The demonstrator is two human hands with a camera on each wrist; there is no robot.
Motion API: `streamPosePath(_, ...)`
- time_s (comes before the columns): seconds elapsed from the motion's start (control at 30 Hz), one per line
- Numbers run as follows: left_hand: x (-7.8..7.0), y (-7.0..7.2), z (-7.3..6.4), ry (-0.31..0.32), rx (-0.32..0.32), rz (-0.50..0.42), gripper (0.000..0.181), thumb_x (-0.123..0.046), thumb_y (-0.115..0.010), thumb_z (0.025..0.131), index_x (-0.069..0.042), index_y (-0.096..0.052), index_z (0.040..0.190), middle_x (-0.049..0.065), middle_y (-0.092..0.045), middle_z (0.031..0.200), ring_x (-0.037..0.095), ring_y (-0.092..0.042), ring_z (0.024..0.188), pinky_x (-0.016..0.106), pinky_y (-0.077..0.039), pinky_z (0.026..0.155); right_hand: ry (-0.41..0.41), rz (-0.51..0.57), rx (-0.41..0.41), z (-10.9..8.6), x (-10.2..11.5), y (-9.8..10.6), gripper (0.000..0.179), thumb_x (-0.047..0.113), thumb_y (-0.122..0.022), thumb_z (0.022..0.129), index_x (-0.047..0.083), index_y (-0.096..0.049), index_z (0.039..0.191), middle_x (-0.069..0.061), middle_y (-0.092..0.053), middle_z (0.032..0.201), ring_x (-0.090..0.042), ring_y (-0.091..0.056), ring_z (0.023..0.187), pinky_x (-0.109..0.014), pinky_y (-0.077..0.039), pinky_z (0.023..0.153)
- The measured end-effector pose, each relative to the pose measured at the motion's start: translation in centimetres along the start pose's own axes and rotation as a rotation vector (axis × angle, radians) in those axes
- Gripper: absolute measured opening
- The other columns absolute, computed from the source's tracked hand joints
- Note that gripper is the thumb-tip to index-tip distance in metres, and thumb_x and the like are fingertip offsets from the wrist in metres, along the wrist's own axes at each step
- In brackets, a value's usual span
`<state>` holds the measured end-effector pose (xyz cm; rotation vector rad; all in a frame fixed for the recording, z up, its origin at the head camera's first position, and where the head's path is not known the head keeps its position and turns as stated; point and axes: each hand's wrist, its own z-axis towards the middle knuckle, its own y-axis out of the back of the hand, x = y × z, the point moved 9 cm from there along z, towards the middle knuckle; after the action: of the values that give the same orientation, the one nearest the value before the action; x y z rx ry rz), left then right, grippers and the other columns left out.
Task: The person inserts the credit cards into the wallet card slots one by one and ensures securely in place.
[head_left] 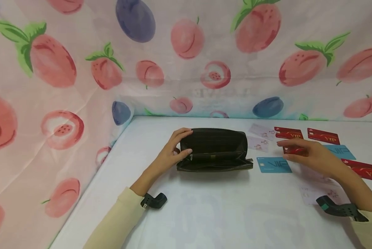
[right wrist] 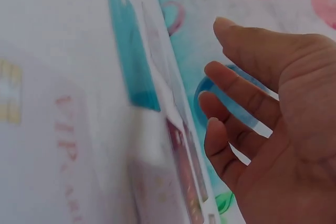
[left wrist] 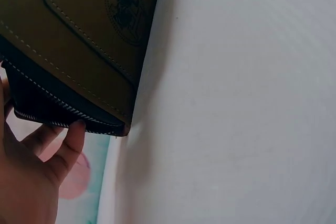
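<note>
From here, I see the left hand (head_left: 168, 152) pinching the left end of the wallet (head_left: 217, 149) on the table (head_left: 217, 207); the right hand (head_left: 317, 155), fingers parted, hovers over "VIP" red cards (head_left: 323, 136) and blue cards (head_left: 274, 165).

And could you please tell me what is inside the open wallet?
Inside the wallet, dark lining and a central divider show; I see nothing loose. Its compartments' depths are hidden.

Plain cream sleeves (head_left: 115, 219) cover the forearms. A black wristband (head_left: 154, 202) with a curved, protruding end is worn on the left; its right-hand match (head_left: 341, 209), pierced with small holes, bears a green patch (head_left: 324, 206).
</note>
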<state>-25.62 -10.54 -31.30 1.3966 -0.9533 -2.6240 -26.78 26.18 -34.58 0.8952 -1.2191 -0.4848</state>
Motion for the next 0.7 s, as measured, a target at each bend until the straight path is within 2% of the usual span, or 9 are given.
streamPosePath(0.1, 0.1, 0.0, -0.2, -0.002, -0.007, -0.015, 0.052, 0.005, -0.057, 0.092, 0.005, -0.039, 0.140, 0.019, -0.026, 0.147, 0.030, -0.034, 0.127, 0.040, -0.043, 0.069, -0.022, -0.003, 0.017, 0.0, -0.7, -0.1, 0.050, 0.033, -0.070, 0.088, 0.019, -0.056, 0.135, -0.017, -0.055, 0.129, -0.038, -0.049, 0.112, -0.057, -0.047, 0.078)
streamPosePath(0.23, -0.3, 0.2, -0.3, -0.033, -0.024, 0.008, 0.052, 0.006, -0.059, 0.090, 0.006, -0.041, 0.139, 0.020, -0.027, 0.146, 0.030, -0.039, 0.117, 0.036, -0.041, 0.064, -0.024, -0.010, 0.015, 0.0, -1.5, -0.1, 0.052, 0.033, -0.071, 0.088, 0.019, -0.056, 0.135, -0.017, -0.055, 0.127, -0.038, -0.047, 0.113, -0.056, -0.047, 0.077)
streamPosePath(0.37, -0.4, 0.3, -0.2, -0.083, -0.036, 0.013, 0.053, 0.006, -0.062, 0.088, 0.007, -0.042, 0.137, 0.022, -0.028, 0.145, 0.033, -0.045, 0.089, 0.033, -0.039, 0.057, -0.042, -0.021, 0.026, 0.0, -2.1, -0.3, 0.053, 0.036, -0.071, 0.087, 0.019, -0.056, 0.135, -0.013, -0.059, 0.121, -0.032, -0.050, 0.105, -0.043, -0.048, 0.072)
streamPosePath(0.5, 1.0, 0.2, -0.2, -0.099, -0.034, 0.018, 0.060, 0.003, -0.066, 0.086, 0.001, -0.041, 0.141, 0.014, -0.029, 0.148, 0.035, -0.042, 0.070, 0.034, -0.038, 0.053, -0.048, -0.032, 0.045, 0.1, -2.4, -0.7, 0.053, 0.039, -0.071, 0.086, 0.018, -0.058, 0.133, -0.012, -0.060, 0.120, -0.027, -0.050, 0.098, -0.030, -0.046, 0.066)
streamPosePath(0.57, 1.9, 0.2, -0.1, -0.089, -0.022, 0.036, 0.064, -0.001, -0.068, 0.087, -0.005, -0.039, 0.144, 0.006, -0.029, 0.149, 0.032, -0.046, 0.074, 0.034, -0.039, 0.054, -0.049, -0.025, 0.051, 0.0, -2.4, -0.9, 0.053, 0.038, -0.072, 0.086, 0.017, -0.058, 0.133, -0.012, -0.060, 0.123, -0.026, -0.050, 0.099, -0.027, -0.047, 0.066)
streamPosePath(0.63, 2.6, 0.1, 0.0, -0.077, -0.004, 0.059, 0.067, -0.007, -0.069, 0.087, -0.011, -0.037, 0.146, -0.001, -0.030, 0.150, 0.026, -0.050, 0.090, 0.034, -0.042, 0.056, -0.044, -0.018, 0.059, 0.0, -2.5, -1.1, 0.053, 0.037, -0.072, 0.086, 0.016, -0.058, 0.133, -0.014, -0.059, 0.124, -0.027, -0.050, 0.099, -0.026, -0.048, 0.066)
streamPosePath(0.7, 3.3, 0.0, 0.1, -0.051, 0.016, 0.065, 0.068, -0.013, -0.069, 0.088, -0.017, -0.037, 0.147, -0.004, -0.031, 0.149, 0.020, -0.048, 0.102, 0.035, -0.045, 0.059, -0.045, -0.013, 0.059, 0.0, -2.5, -1.2, 0.053, 0.036, -0.072, 0.086, 0.016, -0.059, 0.132, -0.014, -0.059, 0.124, -0.028, -0.050, 0.099, -0.026, -0.048, 0.066)
